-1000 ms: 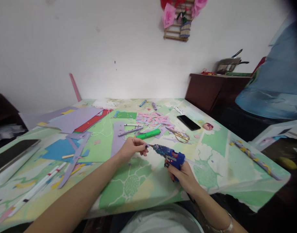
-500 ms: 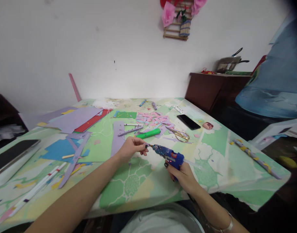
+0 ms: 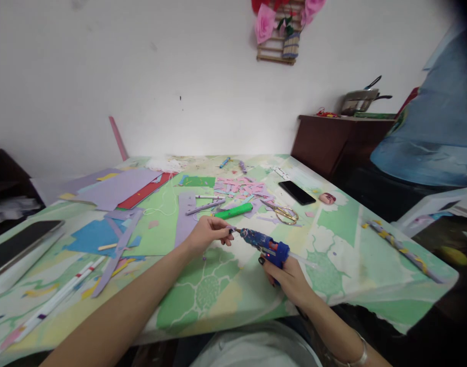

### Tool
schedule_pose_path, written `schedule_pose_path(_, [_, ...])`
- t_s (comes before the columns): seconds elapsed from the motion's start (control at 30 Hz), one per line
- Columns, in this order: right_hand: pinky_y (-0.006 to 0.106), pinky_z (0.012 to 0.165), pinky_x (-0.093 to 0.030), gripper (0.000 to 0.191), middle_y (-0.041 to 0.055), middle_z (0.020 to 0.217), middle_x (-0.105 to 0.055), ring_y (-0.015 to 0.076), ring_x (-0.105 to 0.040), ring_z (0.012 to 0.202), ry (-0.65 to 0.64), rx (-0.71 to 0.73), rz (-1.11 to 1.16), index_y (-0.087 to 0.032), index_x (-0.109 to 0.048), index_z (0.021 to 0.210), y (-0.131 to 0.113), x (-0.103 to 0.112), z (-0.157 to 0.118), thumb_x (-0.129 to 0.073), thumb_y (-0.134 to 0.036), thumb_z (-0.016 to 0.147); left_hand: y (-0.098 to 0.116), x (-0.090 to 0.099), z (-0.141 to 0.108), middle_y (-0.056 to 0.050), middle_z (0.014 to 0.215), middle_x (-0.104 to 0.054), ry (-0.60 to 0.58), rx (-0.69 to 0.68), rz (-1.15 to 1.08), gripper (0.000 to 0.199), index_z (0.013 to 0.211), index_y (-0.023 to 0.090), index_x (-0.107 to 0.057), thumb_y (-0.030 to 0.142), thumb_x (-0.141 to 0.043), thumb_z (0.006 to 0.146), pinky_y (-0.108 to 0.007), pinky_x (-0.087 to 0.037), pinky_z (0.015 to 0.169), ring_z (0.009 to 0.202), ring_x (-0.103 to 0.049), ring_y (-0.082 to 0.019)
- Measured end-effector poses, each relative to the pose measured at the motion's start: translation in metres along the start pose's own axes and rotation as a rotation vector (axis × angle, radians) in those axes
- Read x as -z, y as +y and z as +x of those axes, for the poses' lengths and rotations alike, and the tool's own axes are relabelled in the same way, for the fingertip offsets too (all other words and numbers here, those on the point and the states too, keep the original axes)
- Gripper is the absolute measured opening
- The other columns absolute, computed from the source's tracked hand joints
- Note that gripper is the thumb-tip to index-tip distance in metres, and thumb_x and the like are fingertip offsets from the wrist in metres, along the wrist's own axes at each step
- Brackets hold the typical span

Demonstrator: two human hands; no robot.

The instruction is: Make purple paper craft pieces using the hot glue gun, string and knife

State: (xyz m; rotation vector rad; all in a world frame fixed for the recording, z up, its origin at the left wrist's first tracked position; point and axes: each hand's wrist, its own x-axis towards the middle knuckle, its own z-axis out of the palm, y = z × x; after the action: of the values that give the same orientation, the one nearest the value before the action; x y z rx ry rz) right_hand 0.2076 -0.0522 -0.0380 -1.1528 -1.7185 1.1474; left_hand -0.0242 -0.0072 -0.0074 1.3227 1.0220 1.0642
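At left, a dark flat device [image 3: 25,242] lay at the table's side, and white banded sticks [image 3: 61,295] ran toward the near edge. The tablecloth's [image 3: 214,306] far edge met the wall [image 3: 202,76]. Printed cloth stretched between the forearms and, farther right, from the glue gun [image 3: 262,242] to a yellow-wrapped rod [image 3: 401,250] beside the right edge. Both hands worked in from the near edge, with a green cylinder [image 3: 233,210] just beyond the left one.

The left hand [image 3: 208,235] had thumb and forefinger pinched together on a small purple piece [image 3: 232,228], mostly hidden, at the gun's nozzle; whether the two touched could not be told. The right hand [image 3: 289,275] was wrapped around the gun's handle. Compared with half a second earlier, hands, piece and gun had stayed almost exactly in place.

Counted from the left: one red sheet [image 3: 145,192], one green cylinder, two small rolls at the far side, a blue roll [image 3: 224,162] and a purple roll [image 3: 243,166], one glue gun, one pair of gold-handled scissors [image 3: 284,214], one black smartphone [image 3: 296,192] and one yellow-wrapped rod. The pink paper scraps [image 3: 241,186] overlapped too much to count.
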Motion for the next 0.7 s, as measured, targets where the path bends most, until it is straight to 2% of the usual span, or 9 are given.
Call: schedule_pose_path(0.7, [0.024,0.045,-0.033,0.037,-0.0017,0.046,-0.045,0.0108,-0.043,0.045,-0.01,-0.003,-0.003,-0.019,-0.046,0.052,0.0012,0.0002,-0.0011,-0.051,-0.042,0.08,0.0021,-0.001,0.001,-0.006,0.06,-0.068,0.006,0.005,0.015,0.02,0.072,0.01,-0.068,0.028,-0.073,0.066,-0.023,-0.049,0.05,0.049,-0.062,-0.012])
